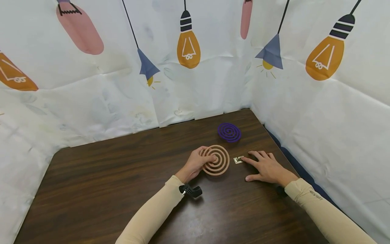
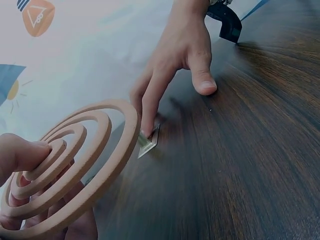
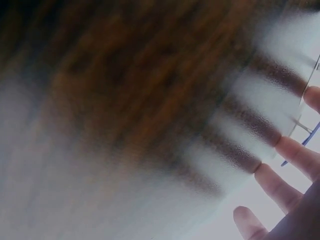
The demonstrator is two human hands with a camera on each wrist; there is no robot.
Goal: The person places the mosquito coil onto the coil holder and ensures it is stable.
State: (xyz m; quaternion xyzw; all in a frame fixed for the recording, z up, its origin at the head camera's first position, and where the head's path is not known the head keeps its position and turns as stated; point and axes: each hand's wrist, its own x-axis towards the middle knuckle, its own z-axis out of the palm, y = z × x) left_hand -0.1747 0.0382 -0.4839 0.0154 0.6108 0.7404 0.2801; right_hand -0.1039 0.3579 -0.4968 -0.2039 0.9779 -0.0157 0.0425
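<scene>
My left hand holds a tan mosquito coil, thumb pressed near its centre and the other fingers behind it. In the left wrist view the coil tilts up off the table, facing the thumb. A small flat metal coil stand lies on the table just right of the coil. The index fingertip of my right hand touches this stand, with the fingers spread and the thumb apart. Only fingers of the right hand show in the right wrist view. Past both hands lies a purple spiral coil.
The dark wood-grain table extends far to the left. Its right edge runs close beside the right hand. A white curtain printed with lamps and bulbs hangs behind and to the right. Each wrist wears a black device.
</scene>
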